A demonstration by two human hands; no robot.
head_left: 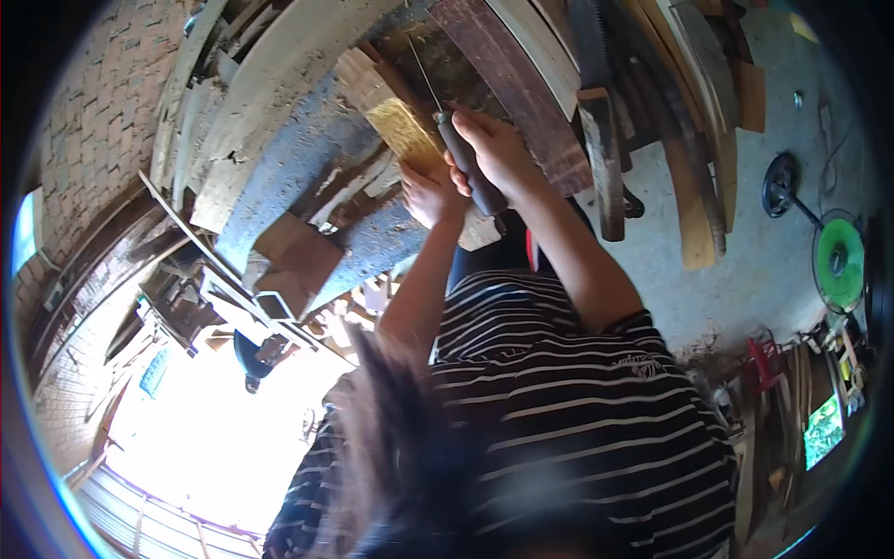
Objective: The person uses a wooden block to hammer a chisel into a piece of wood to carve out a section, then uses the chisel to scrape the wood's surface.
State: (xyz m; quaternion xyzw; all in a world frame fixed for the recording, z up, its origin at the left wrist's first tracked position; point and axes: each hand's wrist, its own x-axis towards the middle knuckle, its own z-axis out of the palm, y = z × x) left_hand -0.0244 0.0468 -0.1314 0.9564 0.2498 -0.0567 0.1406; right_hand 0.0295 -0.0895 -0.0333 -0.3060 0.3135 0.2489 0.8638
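Note:
My right hand point(500, 147) is closed around the dark handle of a hand tool point(468, 172). Its thin metal blade point(424, 70) points away from me over the wood. Just to the left, my left hand point(426, 194) grips the near end of a yellowish wooden block point(405, 130) and holds it against a sawdust-covered bench surface point(279, 168). The two hands almost touch. My striped shirt point(577, 410) and my hair point(400, 456) fill the lower part of the head view.
Planks and boards, one of them dark brown point(521, 84), lie stacked beyond the hands. Metal square tubing point(251, 303) sits left of my arm. A green disc point(840, 261) and a black wheel point(778, 184) lie on the concrete floor at right. A brick wall point(102, 112) runs along the left.

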